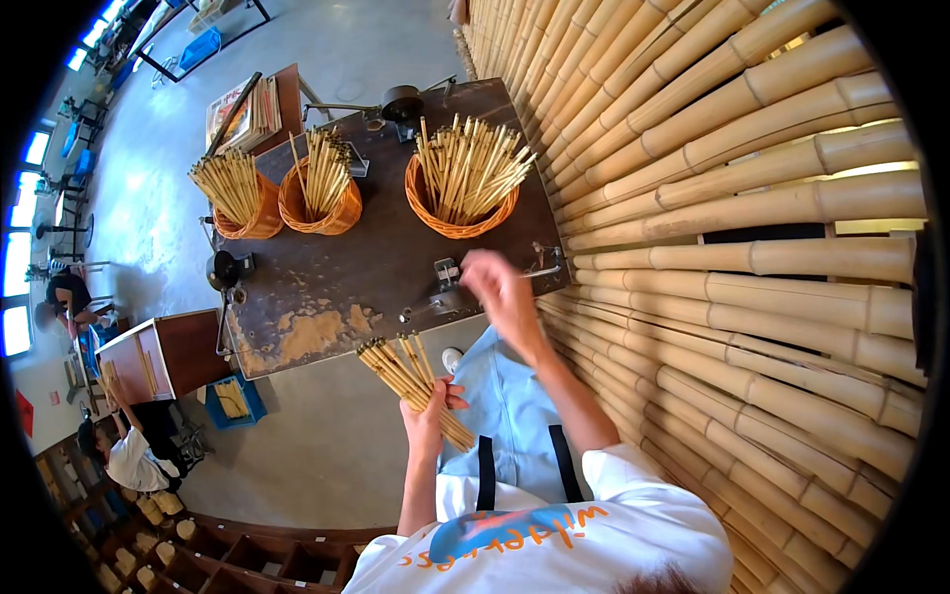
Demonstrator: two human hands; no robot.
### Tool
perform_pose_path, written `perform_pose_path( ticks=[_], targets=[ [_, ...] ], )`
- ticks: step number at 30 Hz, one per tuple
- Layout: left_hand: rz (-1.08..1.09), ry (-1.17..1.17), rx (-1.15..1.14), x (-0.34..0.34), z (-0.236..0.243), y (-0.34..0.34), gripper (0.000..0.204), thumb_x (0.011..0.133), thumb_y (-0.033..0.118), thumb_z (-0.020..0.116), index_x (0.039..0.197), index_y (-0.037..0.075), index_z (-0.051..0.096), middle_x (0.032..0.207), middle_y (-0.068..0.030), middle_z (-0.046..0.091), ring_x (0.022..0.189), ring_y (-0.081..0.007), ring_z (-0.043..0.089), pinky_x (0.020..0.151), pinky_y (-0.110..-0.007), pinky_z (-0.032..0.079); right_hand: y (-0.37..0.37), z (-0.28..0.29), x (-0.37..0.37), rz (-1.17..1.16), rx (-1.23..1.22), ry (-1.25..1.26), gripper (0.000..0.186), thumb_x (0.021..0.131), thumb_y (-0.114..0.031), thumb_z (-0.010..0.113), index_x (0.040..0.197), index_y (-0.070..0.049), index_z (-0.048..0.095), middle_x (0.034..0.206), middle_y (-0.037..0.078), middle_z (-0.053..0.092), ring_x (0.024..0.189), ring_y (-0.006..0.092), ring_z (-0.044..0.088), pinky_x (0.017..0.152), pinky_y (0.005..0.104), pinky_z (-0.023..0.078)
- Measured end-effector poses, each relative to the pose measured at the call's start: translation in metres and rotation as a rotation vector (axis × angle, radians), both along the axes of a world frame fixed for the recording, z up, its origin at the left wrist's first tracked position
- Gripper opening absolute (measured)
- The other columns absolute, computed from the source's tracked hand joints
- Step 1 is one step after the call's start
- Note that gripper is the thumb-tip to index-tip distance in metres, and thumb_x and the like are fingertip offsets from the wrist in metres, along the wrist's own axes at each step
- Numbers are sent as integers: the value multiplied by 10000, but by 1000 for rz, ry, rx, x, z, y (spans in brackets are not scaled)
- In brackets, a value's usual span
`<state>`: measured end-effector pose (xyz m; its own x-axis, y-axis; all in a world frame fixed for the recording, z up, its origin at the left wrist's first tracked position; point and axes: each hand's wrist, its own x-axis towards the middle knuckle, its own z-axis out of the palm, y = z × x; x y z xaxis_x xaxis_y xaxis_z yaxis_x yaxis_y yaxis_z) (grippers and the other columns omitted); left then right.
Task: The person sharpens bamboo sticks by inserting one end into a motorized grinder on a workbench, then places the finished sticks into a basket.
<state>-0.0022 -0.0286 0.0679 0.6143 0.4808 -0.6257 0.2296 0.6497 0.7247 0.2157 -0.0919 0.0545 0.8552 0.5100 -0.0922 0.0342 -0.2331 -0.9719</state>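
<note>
My left hand (426, 424) is closed around a bundle of thin bamboo sticks (398, 374), low in front of my light blue apron. The sticks slant up to the left, past the table's near edge, and their upper ends look dark. Up and to the right, my right hand (500, 297) hovers over the near right part of the dark table, beside a small metal fixture (447, 273). Motion smears its fingers, and I see no stick in it. Farther back on the table stands a round wicker basket (463, 230) full of similar sticks.
Two more wicker baskets of sticks, the left one (259, 220) and the middle one (332, 220), stand at the table's far left. Black round-based lamps (401, 103) are on the table (376, 262). A bamboo wall (732, 208) borders the right. Another person (139, 460) works at far left.
</note>
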Motion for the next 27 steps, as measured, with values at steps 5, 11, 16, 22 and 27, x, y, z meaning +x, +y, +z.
perform_pose_path(
  ticks=[5, 11, 16, 22, 27],
  targets=[
    [-85, -6, 5, 10, 3, -9, 272, 957, 160, 595, 1034, -100, 615, 853, -153, 690, 691, -203, 684, 645, -306, 564, -32, 15, -79, 324, -26, 267, 247, 942, -204, 635, 1042, 21, 658, 863, 78, 689, 728, 83, 603, 646, 285, 503],
    [-70, 30, 85, 2, -6, -16, 287, 964, 165, 582, 1060, -103, 608, 853, -125, 683, 811, -228, 701, 742, -332, 578, -38, 47, -84, -131, 214, 323, 157, 1024, -162, 459, 989, -33, 541, 844, 49, 672, 606, 32, 465, 581, 183, 401],
    [70, 86, 93, -18, -25, 7, 309, 959, 199, 615, 1070, -89, 626, 728, -63, 639, 570, -118, 584, 551, -244, 487, -56, 2, -88, -234, 51, 246, 168, 1004, -172, 496, 954, -18, 539, 632, 39, 549, 576, 105, 530, 538, 279, 412],
    [110, 134, 48, -25, -18, 21, 294, 961, 191, 618, 1102, -68, 616, 651, 10, 522, 486, -42, 377, 451, -212, 316, -80, -177, -144, 45, -528, 63, 183, 990, -241, 505, 980, -65, 550, 733, 181, 646, 669, 375, 628, 596, 483, 458],
    [135, 141, 31, -29, -21, 18, 285, 958, 179, 620, 1080, -79, 626, 656, 2, 537, 493, -42, 386, 456, -211, 309, -53, -193, -132, -14, -544, 16, 207, 978, -242, 519, 983, -43, 574, 814, 207, 658, 758, 429, 618, 647, 500, 467]
  ],
)
